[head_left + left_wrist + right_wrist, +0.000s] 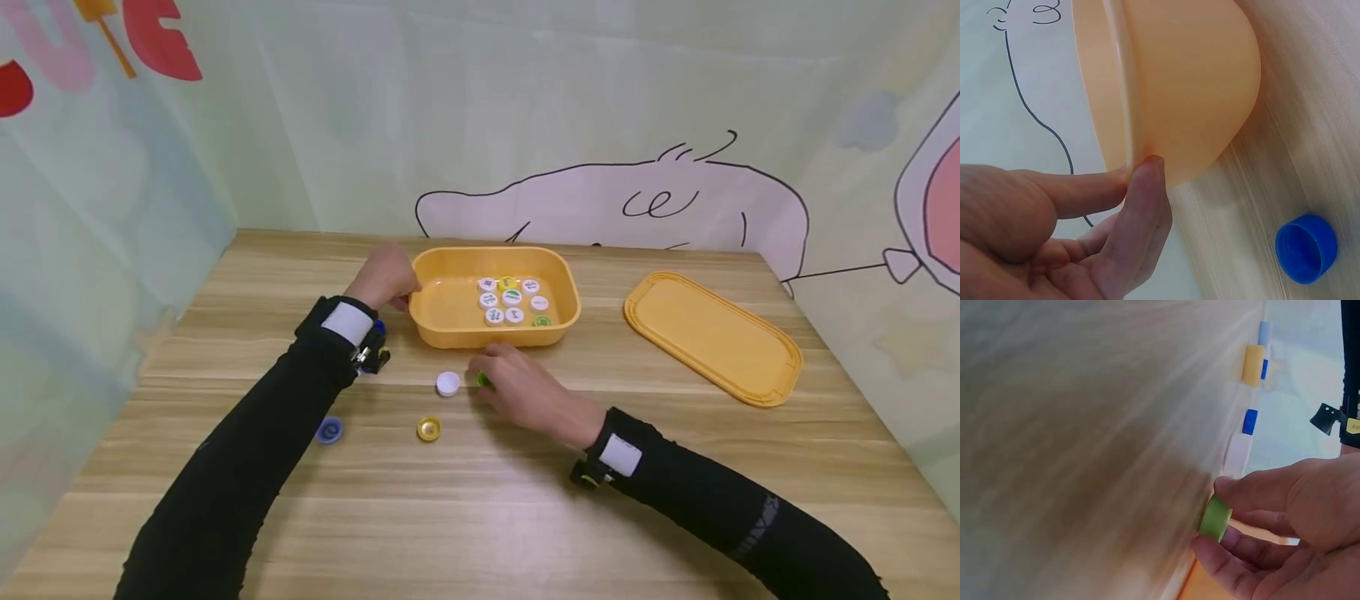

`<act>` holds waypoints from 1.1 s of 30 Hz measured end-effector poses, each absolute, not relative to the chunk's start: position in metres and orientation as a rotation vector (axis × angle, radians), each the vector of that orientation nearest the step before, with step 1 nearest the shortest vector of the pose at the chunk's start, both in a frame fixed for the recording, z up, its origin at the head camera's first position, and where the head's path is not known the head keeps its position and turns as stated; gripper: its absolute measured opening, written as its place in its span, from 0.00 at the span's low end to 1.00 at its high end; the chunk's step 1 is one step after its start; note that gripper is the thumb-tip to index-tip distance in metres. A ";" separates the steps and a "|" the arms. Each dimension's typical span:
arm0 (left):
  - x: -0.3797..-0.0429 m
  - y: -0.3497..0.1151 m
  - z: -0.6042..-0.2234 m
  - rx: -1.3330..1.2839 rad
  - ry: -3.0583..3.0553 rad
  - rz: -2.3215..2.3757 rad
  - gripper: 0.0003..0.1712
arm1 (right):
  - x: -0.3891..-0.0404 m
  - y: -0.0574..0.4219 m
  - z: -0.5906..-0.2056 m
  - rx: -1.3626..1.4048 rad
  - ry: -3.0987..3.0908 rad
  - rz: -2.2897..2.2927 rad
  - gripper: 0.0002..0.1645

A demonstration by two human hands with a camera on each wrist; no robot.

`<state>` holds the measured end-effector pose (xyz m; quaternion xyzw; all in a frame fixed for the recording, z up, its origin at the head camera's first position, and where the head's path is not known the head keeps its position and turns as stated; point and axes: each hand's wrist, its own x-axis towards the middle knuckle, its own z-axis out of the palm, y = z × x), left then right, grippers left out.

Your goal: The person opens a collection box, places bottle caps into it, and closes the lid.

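A pale cloth backdrop [480, 100] fills the room behind, printed with a line-drawn, pinkish cartoon figure and colourful lettering cut off at upper left. Before it spreads a wood-grain table [525, 517]. Two black sleeves [247, 450] enter from the bottom edge, cropped there. Toward the back sits an orange-yellow tub [495, 337]; a matching flat lid [712, 337] lies to its right. The hands are apart: the left hand [384, 279] pinches the tub's left rim between thumb and fingers; the right hand [525, 396], just before the tub, pinches a green cap [1216, 517], mostly covered in the head view. Whether that cap touches the table is unclear. Inside the tub are printed caps [512, 297], too small to read. Nearby lie a white cap [447, 384], a yellow cap [428, 429] and blue caps [329, 430], some partly hidden by the left wrist.
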<state>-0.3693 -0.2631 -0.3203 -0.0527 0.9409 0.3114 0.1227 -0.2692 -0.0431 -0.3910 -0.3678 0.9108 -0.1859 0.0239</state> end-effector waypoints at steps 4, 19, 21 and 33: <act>-0.370 -0.262 -0.319 -0.156 2.748 0.889 0.05 | -0.267 -0.042 -0.385 -1.179 2.835 -0.558 0.16; -0.368 -0.262 -0.318 -0.147 2.743 0.896 0.05 | -0.272 -0.044 -0.332 -1.274 2.815 -0.841 0.11; -0.367 -0.264 -0.318 -0.158 2.741 0.892 0.06 | -0.275 -0.046 -0.328 -1.289 2.813 -0.890 0.11; -0.366 -0.263 -0.318 -0.158 2.731 0.905 0.08 | -0.301 -0.053 -0.311 -1.276 2.821 -1.012 0.16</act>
